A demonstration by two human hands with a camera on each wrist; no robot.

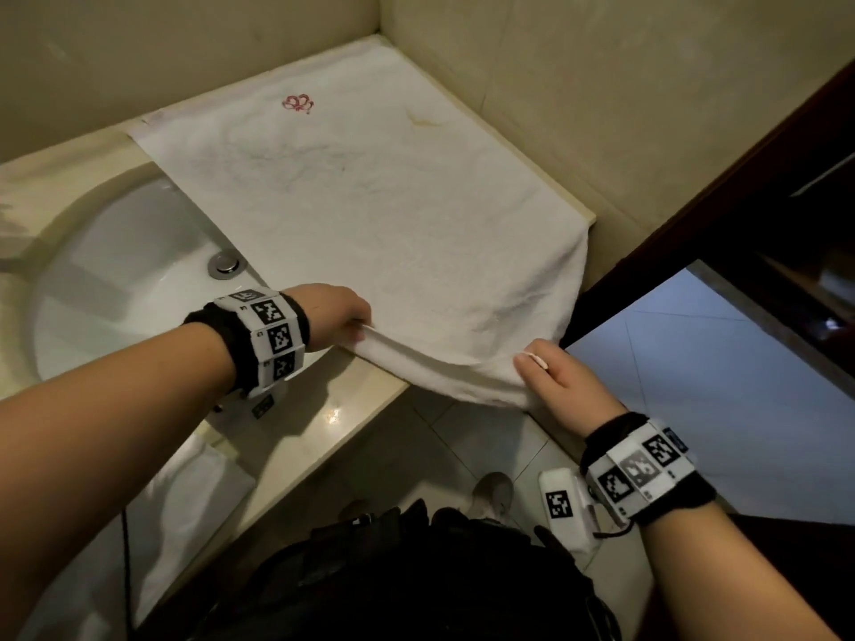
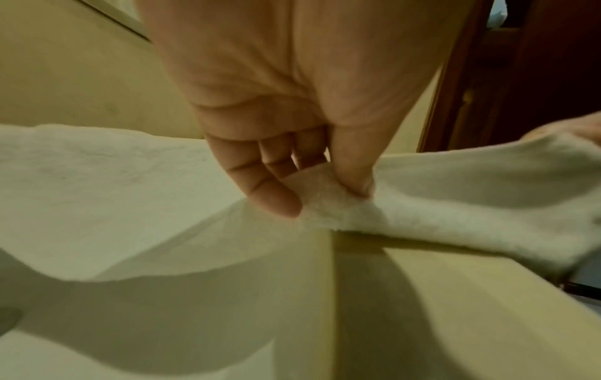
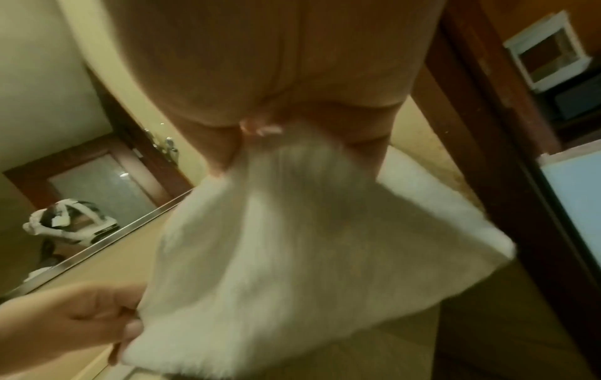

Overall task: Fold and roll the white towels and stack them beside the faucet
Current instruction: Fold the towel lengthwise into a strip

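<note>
A white towel (image 1: pixel 370 210) with a small red embroidered mark lies spread over the counter to the right of the sink, its near edge hanging past the counter front. My left hand (image 1: pixel 344 319) pinches the near left corner of the towel (image 2: pixel 328 203) between thumb and fingers. My right hand (image 1: pixel 550 377) grips the near right corner of the towel (image 3: pixel 292 257), which hangs off the counter edge. The near edge sags between both hands. No faucet is in view.
A white oval sink (image 1: pixel 125 279) with a metal drain plug (image 1: pixel 225 264) lies left of the towel. Beige walls close the counter's far and right sides. A dark wooden door frame (image 1: pixel 694 215) stands at the right. Another white cloth (image 1: pixel 185 492) hangs below the counter front.
</note>
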